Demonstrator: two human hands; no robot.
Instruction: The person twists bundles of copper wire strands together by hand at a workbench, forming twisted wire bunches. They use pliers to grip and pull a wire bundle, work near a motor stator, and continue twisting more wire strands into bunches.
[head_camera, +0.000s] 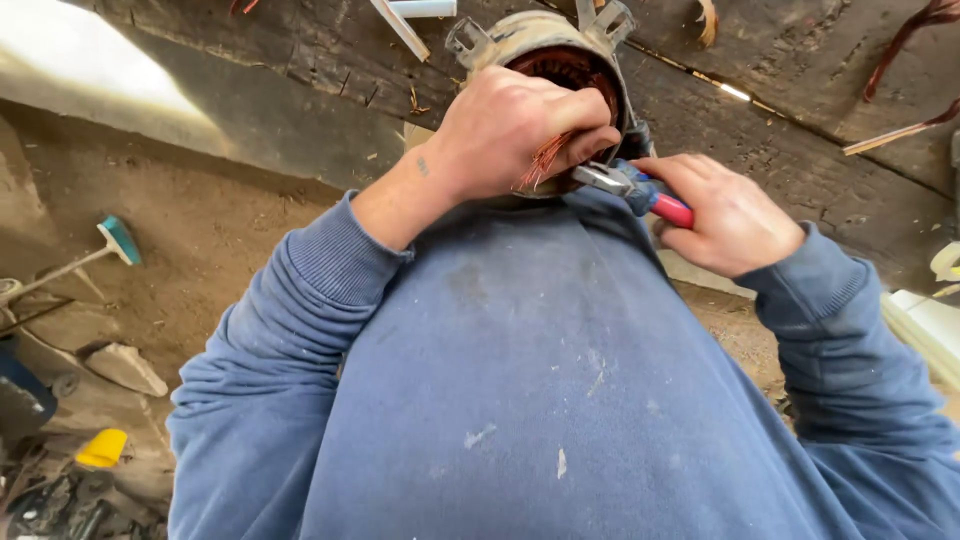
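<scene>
Motor stator (545, 45): on the table (800, 80), directly before the person's chest.
Left hand (510, 130): on the stator's near rim, fingers in its wire bundle (540, 160).
Right hand (730, 215): right of it, pliers (625, 185) pointing left toward the bundle.
Brush (118, 240): on the floor, far left.

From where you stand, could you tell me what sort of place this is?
Probably a rough workshop or scrap yard: a worn wooden bench carries a motor stator with copper windings, the right hand holds pliers, and tools litter the dirt floor.
</scene>
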